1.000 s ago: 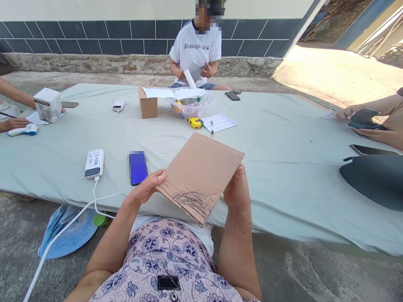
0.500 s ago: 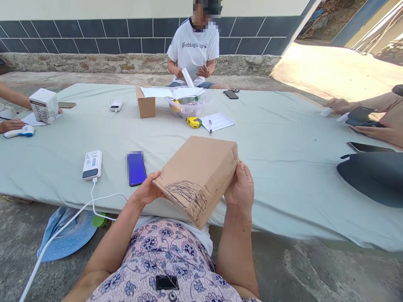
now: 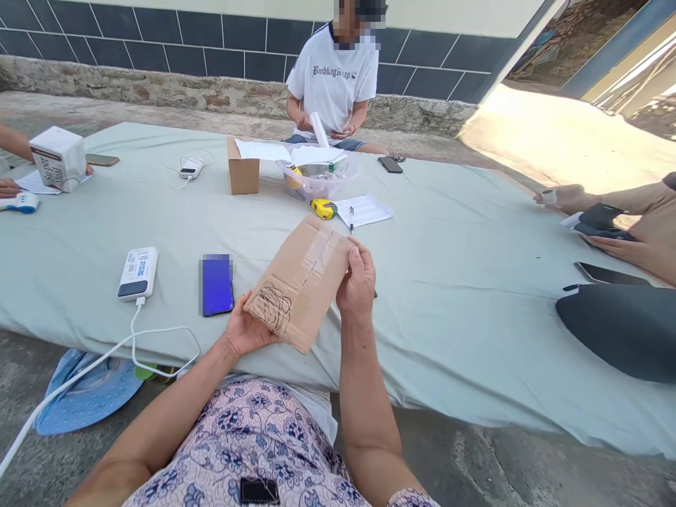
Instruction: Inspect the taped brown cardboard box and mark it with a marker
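A brown cardboard box (image 3: 311, 289) is held up above the near edge of the table, tilted. Clear tape runs along its seam, and black scribbles cover its lower left part. My left hand (image 3: 251, 327) grips the lower left corner, with the fingers partly hidden beneath. At the upper right edge, my right hand (image 3: 358, 277) holds the box with the thumb on top. Just left of my left hand lies a phone (image 3: 217, 285) with a blue screen. Beyond the box are a yellow tape measure (image 3: 323, 208) and a printed sheet (image 3: 365, 213) with a pen on it.
A power bank (image 3: 138, 273) with a white cable lies at left. Farther back stand a small carton (image 3: 243, 176) and a plastic basket (image 3: 317, 186). A person (image 3: 335, 84) sits opposite; others' hands show at both sides. A dark cap (image 3: 615, 331) lies at right.
The box has been turned in my hands, so a taped face now shows instead of the broad plain one. My right hand has moved left and up with it. The view has shifted slightly.
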Demonstrator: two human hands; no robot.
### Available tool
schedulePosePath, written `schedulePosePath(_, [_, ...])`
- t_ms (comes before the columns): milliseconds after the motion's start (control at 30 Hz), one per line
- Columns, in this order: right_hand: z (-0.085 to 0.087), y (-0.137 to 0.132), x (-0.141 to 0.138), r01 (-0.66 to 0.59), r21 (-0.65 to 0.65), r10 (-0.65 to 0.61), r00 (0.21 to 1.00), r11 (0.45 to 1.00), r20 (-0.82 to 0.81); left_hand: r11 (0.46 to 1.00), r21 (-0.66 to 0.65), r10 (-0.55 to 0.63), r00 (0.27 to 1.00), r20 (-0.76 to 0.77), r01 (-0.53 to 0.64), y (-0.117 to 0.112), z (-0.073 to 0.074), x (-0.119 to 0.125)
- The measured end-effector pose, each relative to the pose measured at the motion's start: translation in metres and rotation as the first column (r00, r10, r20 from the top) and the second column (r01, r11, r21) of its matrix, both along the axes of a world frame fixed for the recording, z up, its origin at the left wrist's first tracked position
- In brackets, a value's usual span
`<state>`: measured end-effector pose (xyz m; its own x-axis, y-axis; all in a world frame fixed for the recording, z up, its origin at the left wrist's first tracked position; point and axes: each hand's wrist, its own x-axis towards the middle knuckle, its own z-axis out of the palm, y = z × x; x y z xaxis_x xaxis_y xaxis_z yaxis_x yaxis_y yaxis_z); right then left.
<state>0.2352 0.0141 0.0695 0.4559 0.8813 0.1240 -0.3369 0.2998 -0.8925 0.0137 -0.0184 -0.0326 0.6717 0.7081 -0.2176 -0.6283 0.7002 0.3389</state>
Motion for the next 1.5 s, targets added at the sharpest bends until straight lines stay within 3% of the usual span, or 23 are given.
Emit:
schedulePosePath(233, [-0.022,0.029,0.007,-0.049,-0.032,0.047,0.997,0.998,-0.06,0.999,-0.031,0.019,0.999,0.028,-0.018,-0.007,-0.004,0.002])
schedulePosePath(467, [-0.037,0.031,0.012,-0.037,0.024,0.039,0.994,0.999,-0.099,0.996,-0.093,0.004,0.997,0.076,0.003,-0.006,-0.007,0.004])
schedulePosePath(667, [-0.048,0.027,0.015,-0.075,-0.018,0.072,0.987,0.997,-0.147,0.996,-0.086,-0.02,0.996,0.089,0.028,-0.006,-0.008,0.004])
schedulePosePath(833, [-0.054,0.022,0.014,-0.095,-0.046,0.091,0.993,0.994,-0.078,0.993,-0.111,-0.012,0.991,0.131,0.026,-0.006,-0.009,0.004])
schedulePosePath(1100, [-0.063,0.022,0.012,-0.157,0.06,0.154,0.987,0.986,0.045,0.996,-0.091,-0.01,0.985,0.172,0.026,-0.004,-0.011,0.005])
schedulePosePath(1333, [-0.065,0.026,0.013,-0.206,-0.002,0.206,0.978,0.979,0.034,0.998,-0.065,0.009,0.987,0.159,0.002,-0.005,-0.008,0.006])
schedulePosePath(1500, [-0.061,0.025,0.011,-0.261,0.061,0.263,0.965,0.963,-0.013,1.0,-0.02,-0.018,0.987,0.162,0.021,-0.006,-0.008,0.006])
